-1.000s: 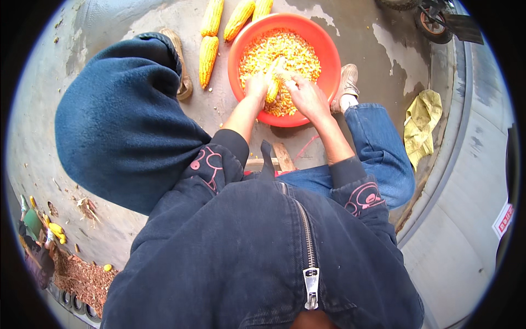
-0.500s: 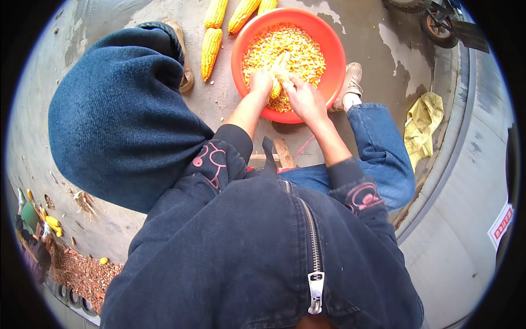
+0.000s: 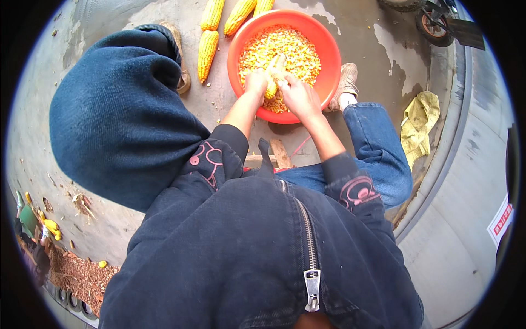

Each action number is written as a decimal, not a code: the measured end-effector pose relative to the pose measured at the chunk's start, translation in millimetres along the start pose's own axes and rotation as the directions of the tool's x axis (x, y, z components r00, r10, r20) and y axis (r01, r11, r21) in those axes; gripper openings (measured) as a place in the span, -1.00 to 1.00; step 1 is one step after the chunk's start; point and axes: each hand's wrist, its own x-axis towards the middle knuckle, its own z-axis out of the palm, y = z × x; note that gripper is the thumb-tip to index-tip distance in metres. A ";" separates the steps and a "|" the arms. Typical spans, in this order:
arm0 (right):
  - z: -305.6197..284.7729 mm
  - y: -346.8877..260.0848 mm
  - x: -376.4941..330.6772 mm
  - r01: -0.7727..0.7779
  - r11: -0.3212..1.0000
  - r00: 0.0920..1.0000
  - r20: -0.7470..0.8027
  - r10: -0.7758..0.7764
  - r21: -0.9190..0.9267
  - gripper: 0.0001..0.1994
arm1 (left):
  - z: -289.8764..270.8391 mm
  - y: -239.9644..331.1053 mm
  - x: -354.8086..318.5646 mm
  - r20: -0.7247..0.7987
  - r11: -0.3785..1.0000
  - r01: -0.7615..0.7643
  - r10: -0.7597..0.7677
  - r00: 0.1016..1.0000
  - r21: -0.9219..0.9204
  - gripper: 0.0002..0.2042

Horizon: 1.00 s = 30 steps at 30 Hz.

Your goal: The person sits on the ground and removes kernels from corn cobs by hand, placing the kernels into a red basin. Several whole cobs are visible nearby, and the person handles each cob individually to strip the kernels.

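Note:
Over a red plastic basin (image 3: pixel 330 90) of loose corn kernels (image 3: pixel 298 49), my two hands are close together. My left hand (image 3: pixel 255 83) is wrapped round a partly stripped ear of corn (image 3: pixel 270 91), whose lower part still shows yellow kernels and whose upper end looks pale and bare. From the other side my right hand (image 3: pixel 300 98) closes on the same ear, thumb and fingers pressed to it. Whether a second cob is under the right fingers, I cannot tell. Whole yellow ears of corn (image 3: pixel 207 55) lie on the floor left of and beyond the basin.
My shoes (image 3: pixel 346 85) and bent knees (image 3: pixel 120 109) flank the basin. A yellowish woven sack (image 3: pixel 419 126) lies by the right wall. Wheels of a vehicle (image 3: pixel 435 27) stand far right. Another person (image 3: pixel 35 252) and a reddish-brown heap (image 3: pixel 82 274) are at the lower left.
The ear and both hands remain together over the basin; my fingers have shifted slightly along it. The whole view has moved a little.

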 end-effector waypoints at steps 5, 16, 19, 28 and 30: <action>-15.4 0.0 16.4 -0.038 0.997 0.999 0.019 0.037 0.063 -0.52 | 0.0 -5.7 11.7 0.145 0.981 0.129 -0.107 0.984 -0.148 -0.64; 1.4 4.7 22.1 -0.030 1.000 0.999 -0.027 0.030 0.000 -0.51 | 0.1 -4.4 1.3 0.190 1.000 -0.010 0.004 0.982 0.028 -0.64; -6.7 9.9 19.3 0.050 0.988 0.999 -0.026 -0.047 0.146 -0.49 | 0.1 -21.9 31.4 0.159 0.994 -0.084 0.073 0.985 0.063 -0.59; 7.4 -5.4 5.6 -0.056 0.998 0.998 -0.001 0.056 0.043 -0.53 | 2.2 -12.0 8.0 0.094 0.987 -0.003 0.019 0.995 -0.158 -0.56; 0.6 -7.5 11.4 -0.028 0.999 0.998 -0.060 0.030 0.038 -0.56 | 4.7 -18.9 26.5 0.129 0.992 -0.016 0.033 0.991 -0.128 -0.59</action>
